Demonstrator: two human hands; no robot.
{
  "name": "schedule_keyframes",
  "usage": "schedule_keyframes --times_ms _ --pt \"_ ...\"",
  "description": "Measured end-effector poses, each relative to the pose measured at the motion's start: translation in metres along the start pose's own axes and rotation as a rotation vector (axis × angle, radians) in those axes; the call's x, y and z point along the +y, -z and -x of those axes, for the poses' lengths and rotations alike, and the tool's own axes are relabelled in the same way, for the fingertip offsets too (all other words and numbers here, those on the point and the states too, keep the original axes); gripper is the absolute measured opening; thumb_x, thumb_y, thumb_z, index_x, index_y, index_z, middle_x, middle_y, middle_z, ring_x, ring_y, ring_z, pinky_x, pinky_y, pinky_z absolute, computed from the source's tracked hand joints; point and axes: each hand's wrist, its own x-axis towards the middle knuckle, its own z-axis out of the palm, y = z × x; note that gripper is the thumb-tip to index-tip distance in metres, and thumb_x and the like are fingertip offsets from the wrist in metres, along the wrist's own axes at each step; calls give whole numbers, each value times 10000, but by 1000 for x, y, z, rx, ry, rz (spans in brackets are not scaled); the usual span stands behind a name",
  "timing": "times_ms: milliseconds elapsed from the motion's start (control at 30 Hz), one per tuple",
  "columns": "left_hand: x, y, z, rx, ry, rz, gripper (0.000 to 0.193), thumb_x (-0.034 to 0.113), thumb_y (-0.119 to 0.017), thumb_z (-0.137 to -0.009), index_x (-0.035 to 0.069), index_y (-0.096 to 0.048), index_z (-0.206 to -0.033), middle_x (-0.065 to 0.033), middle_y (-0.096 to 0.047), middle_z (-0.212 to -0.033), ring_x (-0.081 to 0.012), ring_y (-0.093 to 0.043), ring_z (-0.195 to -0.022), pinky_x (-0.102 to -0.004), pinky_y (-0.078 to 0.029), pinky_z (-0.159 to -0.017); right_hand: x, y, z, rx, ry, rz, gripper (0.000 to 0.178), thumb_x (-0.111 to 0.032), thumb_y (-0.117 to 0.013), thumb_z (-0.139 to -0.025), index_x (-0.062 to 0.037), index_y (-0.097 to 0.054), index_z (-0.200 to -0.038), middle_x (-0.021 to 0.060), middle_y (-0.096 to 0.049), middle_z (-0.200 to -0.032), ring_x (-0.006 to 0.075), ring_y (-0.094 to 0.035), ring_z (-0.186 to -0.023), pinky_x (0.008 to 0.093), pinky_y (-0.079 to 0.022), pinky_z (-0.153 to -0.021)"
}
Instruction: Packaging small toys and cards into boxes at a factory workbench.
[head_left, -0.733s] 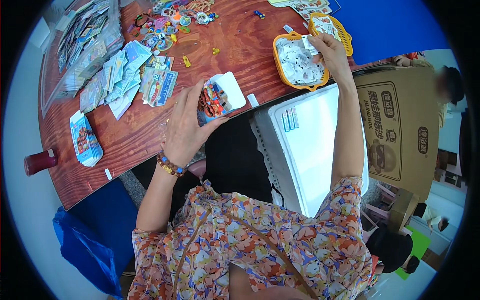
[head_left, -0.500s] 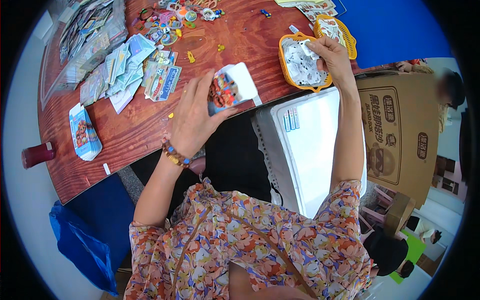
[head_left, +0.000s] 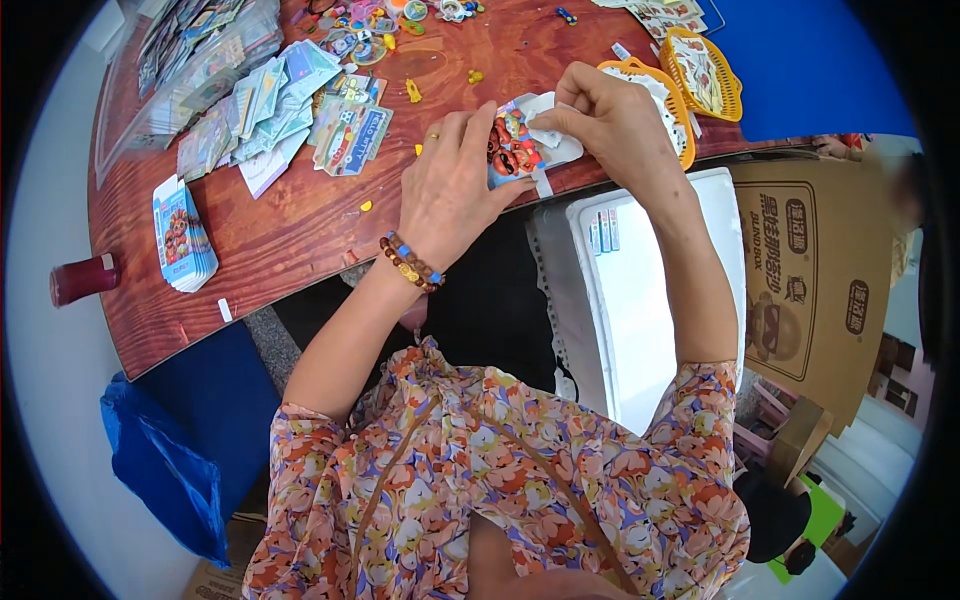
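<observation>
My left hand (head_left: 448, 175) is closed around a small colourful printed cardboard box (head_left: 515, 145), steadying it at the table's near edge. Its white flap (head_left: 562, 152) is spread toward the right. Right at that end, my right hand (head_left: 622, 122) pinches a small white packet (head_left: 545, 126), partly covered by the fingers. Behind my right hand stands a yellow basket (head_left: 690, 140) of white packets with dark marks, partly hidden. A fanned stack of similar blue printed boxes (head_left: 183, 235) lies on the left of the table.
Piles of cards (head_left: 265, 120) and a clear plastic bin (head_left: 235, 75) fill the far left. Small trinkets (head_left: 385, 25) lie at the back. A second yellow basket (head_left: 735, 95) holds printed pieces. A white foam box (head_left: 650, 320) and large carton (head_left: 810, 290) stand right.
My right hand has come left from the yellow basket to the box's flap end, carrying a white packet. My left hand still holds the box. The view has shifted slightly.
</observation>
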Motion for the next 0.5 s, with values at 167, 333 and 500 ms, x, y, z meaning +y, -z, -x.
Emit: schedule_keyframes --times_ms 167,333,500 --pt "-6 1 2 -8 56 29 761 326 -858 -715 28 -505 -1320 -136 -576 -1156 -325 -593 -1082 -427 -553 -824 -7 -5 -6 -10 -15 -36 189 -158 -748 -879 -29 -617 -835 -12 -541 -624 54 -472 -570 240 -367 -504" --pt "-20 1 5 33 58 72 760 324 -860 -718 12 -503 -1313 -152 -582 -1142 -332 -597 -1067 -429 -545 -823 8 9 -6 68 -45 -168 164 -167 -721 -907 -38 -647 -838 -43 -561 -667 31 -463 -576 203 -349 -492" --pt "-31 16 8 153 23 370 780 316 -855 -741 -4 -480 -1345 -175 -592 -1165 -328 -608 -1075 -412 -523 -865 50 42 3 58 -302 224 189 -204 -703 -924 -16 -697 -932 23 -653 -751 83 -580 -673 240 -448 -602"
